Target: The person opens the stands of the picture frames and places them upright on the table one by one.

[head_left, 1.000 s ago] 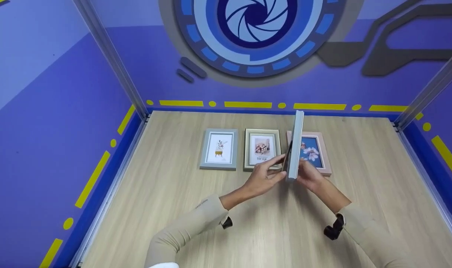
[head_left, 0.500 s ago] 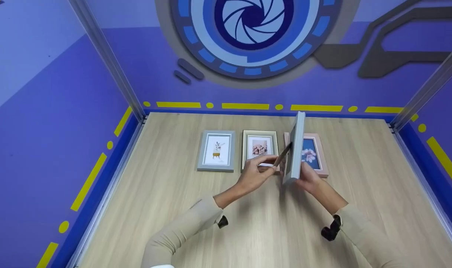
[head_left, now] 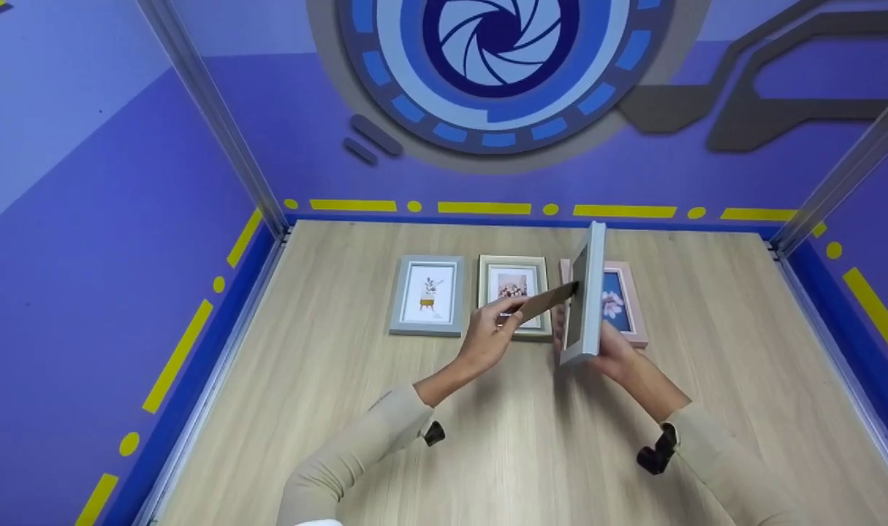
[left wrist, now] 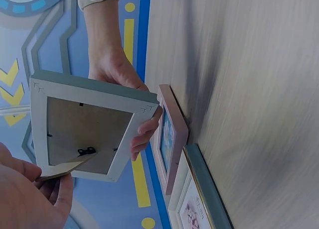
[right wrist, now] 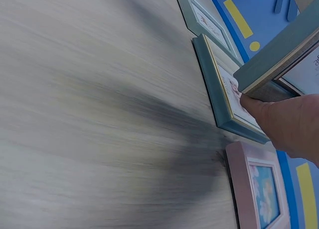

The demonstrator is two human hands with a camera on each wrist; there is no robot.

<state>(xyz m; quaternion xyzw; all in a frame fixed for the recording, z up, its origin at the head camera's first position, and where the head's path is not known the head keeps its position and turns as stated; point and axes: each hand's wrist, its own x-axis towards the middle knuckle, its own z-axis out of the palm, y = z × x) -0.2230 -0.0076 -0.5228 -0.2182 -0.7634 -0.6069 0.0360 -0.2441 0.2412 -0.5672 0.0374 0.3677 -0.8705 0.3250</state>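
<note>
A picture frame [head_left: 593, 292] with pale grey-blue edges stands upright in the air over the table. My right hand [head_left: 617, 353] grips its lower part, the thumb on the front side in the right wrist view and fingertips [left wrist: 144, 134] round the edge in the left wrist view. Its brown backing [left wrist: 70, 122] faces left, held by small dark tabs. A flat brown stand leg [head_left: 546, 302] tilts out from that backing at a black hinge [left wrist: 86, 151]. My left hand [head_left: 484, 340] pinches the leg's free end between thumb and fingers.
Behind my hands three frames lie face up in a row on the wooden table [head_left: 327, 307]: a grey-blue one [head_left: 458, 296], a gold one [head_left: 511, 258] and a pink one [head_left: 639, 307], partly hidden. Blue-purple walls [head_left: 107, 256] enclose the table's back and sides.
The stand leg has swung out from the frame's back, my left hand moving left with it. The frame has turned slightly, showing more of its back.
</note>
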